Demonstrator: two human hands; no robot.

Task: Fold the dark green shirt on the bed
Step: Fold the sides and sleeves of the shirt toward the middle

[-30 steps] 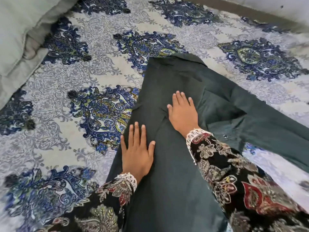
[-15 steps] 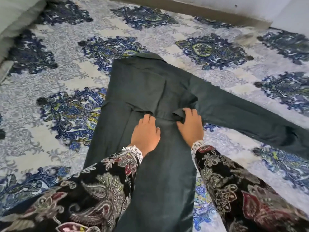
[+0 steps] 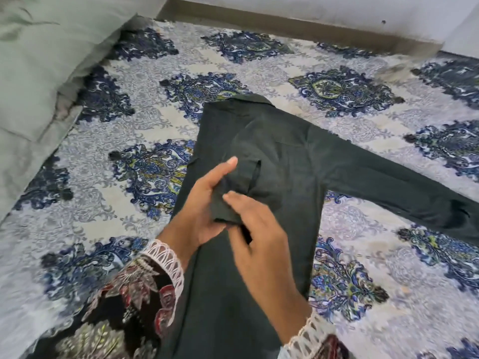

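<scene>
Shirt (image 3: 285, 161), dark green, lies flat on the bed (image 3: 259, 63), spread lengthwise away from the person, its collar end beyond both hands and its lower body running back under the wrists toward the camera. Largest around it is the bed itself, covered in a pale sheet with blue medallions, and off to the far left of the left hand sit grey-green pillows (image 3: 39, 73). One long sleeve (image 3: 401, 182) stretches out to the right of the right hand, well apart from it, its cuff end lying on the sheet. The other side looks already turned in over the body, so the job appears partly done. Over the middle of the shirt the left hand (image 3: 199, 211) and right hand (image 3: 261, 244) are close together, each pinching a small folded flap of the cloth, probably the folded-in sleeve's end, between thumb and fingers and lifting it slightly. The fabric seems thin, soft and light: it drapes limp, creases where pinched and should not slip on the sheet. It will sag from any single grip, so it is best held at two points along an edge or seam, such as shoulder and cuff for the loose sleeve. No containers are in view.
</scene>
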